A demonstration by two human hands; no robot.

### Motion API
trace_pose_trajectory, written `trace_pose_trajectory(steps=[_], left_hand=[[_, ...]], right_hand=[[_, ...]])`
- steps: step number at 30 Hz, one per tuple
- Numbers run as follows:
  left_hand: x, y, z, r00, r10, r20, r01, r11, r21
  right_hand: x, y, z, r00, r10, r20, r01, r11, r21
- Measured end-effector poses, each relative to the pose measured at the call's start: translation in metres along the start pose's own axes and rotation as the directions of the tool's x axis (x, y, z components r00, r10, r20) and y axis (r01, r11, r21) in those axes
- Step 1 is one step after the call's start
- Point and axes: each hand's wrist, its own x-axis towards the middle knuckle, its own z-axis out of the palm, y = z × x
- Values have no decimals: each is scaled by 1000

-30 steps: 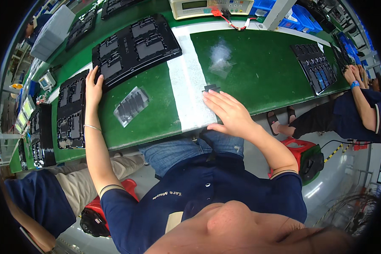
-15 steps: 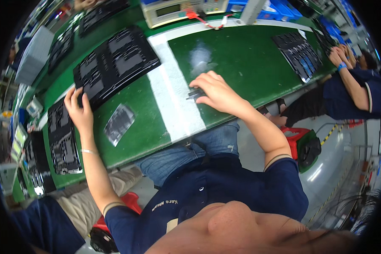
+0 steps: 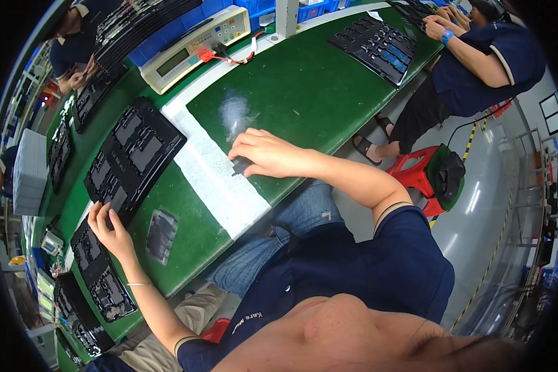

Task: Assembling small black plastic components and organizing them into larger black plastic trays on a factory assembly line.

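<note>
My right hand [image 3: 265,154] is closed on a small dark flat piece [image 3: 240,165], just above the white strip [image 3: 214,186] on the green bench. Its fingers curl over the piece and hide part of it. My left hand [image 3: 111,234] touches the near end of a large black tray [image 3: 133,152] with dark grey flat parts in its recesses. The fingers there are bent a little and apart, with no held thing visible. Beside that hand lies a clear plastic sheet or bag with dark pieces [image 3: 162,235]. A second black tray [image 3: 102,279] sits under and nearer than my left wrist.
A cream bench meter [image 3: 195,53] with red leads stands at the back, near a metal post [image 3: 286,18]. Another black tray [image 3: 375,49] lies far right, near a co-worker [image 3: 471,56]. Stacked white sheets [image 3: 30,173] stand left. A red stool [image 3: 415,170] is on the floor.
The view has turned, so the bench appears rotated and shifted left. My right hand still has the dark piece over the white strip; my left hand remains at the black tray.
</note>
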Motion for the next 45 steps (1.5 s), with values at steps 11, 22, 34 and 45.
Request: trace_pose_trajectory(steps=[11,22,34,45], left_hand=[[42,202,-53,760,627,172,263,-55,-963],[34,211,-46,814,578,-53,213,-383,-899],[17,207,11,582,688,434,493,126,-861],[-36,212,85,275,893,357,-239,423,-874]], right_hand=[[-5,-5,-3,1000,-20,6,19,996,86],[2,-16,8,985,-145,-93,160,969,186],[16,22,-29,966,221,-138,-118,843,525],[-14,289,-197,145,756,-638,-70,651,756]])
